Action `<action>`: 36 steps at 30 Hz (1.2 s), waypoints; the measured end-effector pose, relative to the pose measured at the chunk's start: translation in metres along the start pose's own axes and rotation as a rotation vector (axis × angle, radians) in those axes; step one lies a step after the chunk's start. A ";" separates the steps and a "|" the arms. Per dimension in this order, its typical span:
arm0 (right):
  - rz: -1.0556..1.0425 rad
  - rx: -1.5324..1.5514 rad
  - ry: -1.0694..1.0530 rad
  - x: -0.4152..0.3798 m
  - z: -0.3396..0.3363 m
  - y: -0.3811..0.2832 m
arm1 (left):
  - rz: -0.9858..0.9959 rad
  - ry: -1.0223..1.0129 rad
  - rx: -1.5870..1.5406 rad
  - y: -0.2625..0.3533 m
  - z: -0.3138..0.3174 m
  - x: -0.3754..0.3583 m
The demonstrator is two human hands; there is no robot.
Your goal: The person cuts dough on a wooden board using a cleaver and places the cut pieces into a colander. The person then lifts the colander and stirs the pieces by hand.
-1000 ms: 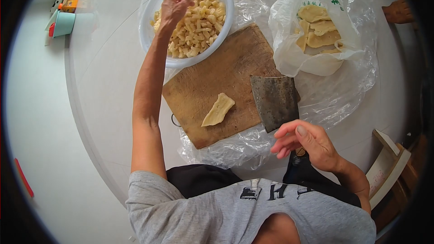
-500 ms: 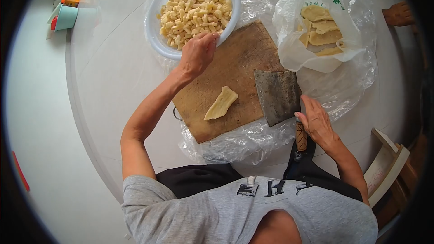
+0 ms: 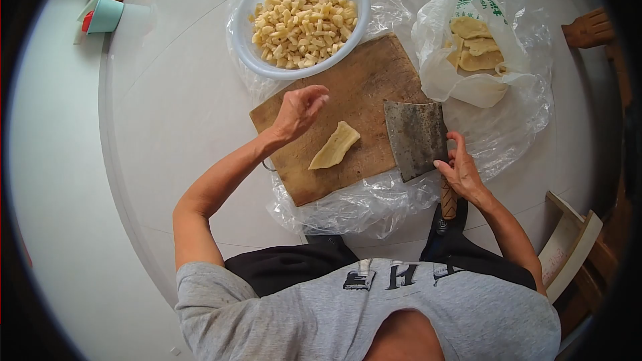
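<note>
In the head view, the right hand [image 3: 461,172] is placed at the cleaver [image 3: 414,135], where blade and wooden handle [image 3: 449,200] meet. Its thumb and forefinger are spread apart, the thumb tip being set against the blade. The blade is laid flat over the right-hand edge of the wooden cutting board [image 3: 374,73], and the handle is pointed back toward the wearer. The left hand [image 3: 301,112] is held over the board's upper left part, its fingers curled and narrowed toward the thumb; whether anything small is pinched there cannot be told from this angle. Just beside it on the board, a pale strip of food [image 3: 336,146] is seen lying at a slant. Beyond the board, a round white basin [image 3: 362,10] is heaped with diced pale pieces [image 3: 304,23]. To the right of it, flat yellowish slabs [image 3: 481,60] are held in a white plastic bag [image 3: 478,90] printed in green. A crumpled clear plastic sheet [image 3: 341,210] is spread beneath the board. At the far right edge, a bare foot [image 3: 588,29] is seen.
</note>
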State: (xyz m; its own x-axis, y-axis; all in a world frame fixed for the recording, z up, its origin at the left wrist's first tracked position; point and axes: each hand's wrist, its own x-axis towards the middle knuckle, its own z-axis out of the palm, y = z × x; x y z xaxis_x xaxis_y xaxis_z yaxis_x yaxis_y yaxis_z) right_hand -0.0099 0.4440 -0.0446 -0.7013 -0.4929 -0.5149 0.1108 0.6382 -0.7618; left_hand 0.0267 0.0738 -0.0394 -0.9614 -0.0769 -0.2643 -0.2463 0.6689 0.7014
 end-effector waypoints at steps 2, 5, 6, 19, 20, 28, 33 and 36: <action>-0.019 0.051 0.037 0.003 0.005 0.011 | 0.088 -0.046 0.148 0.011 0.009 -0.016; -0.006 0.175 -0.001 0.010 0.004 0.024 | 0.131 -0.132 0.344 0.021 0.028 -0.036; 0.087 0.273 -0.065 0.007 -0.004 0.005 | 0.044 -0.290 0.341 0.022 0.029 -0.036; 0.169 0.356 -0.067 0.004 0.007 0.000 | 0.251 0.579 0.529 -0.015 -0.093 0.191; 0.181 0.348 -0.071 0.004 0.007 -0.001 | 0.261 0.561 0.582 -0.022 -0.095 0.204; 0.224 0.305 -0.069 0.008 0.004 0.004 | 0.306 0.524 0.666 -0.051 -0.090 0.237; 0.176 0.160 -0.064 0.013 0.001 0.011 | 0.110 0.468 -0.466 -0.038 -0.099 0.205; 0.183 0.167 -0.072 0.016 -0.001 0.007 | 0.066 0.330 -0.674 -0.025 -0.108 0.188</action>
State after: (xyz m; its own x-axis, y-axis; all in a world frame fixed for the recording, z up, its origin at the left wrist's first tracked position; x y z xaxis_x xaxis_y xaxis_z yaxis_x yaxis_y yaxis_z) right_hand -0.0207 0.4411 -0.0575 -0.6073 -0.4228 -0.6726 0.3507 0.6170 -0.7045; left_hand -0.1606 -0.0371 -0.0355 -0.9375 -0.3409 -0.0697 -0.1066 0.0907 0.9902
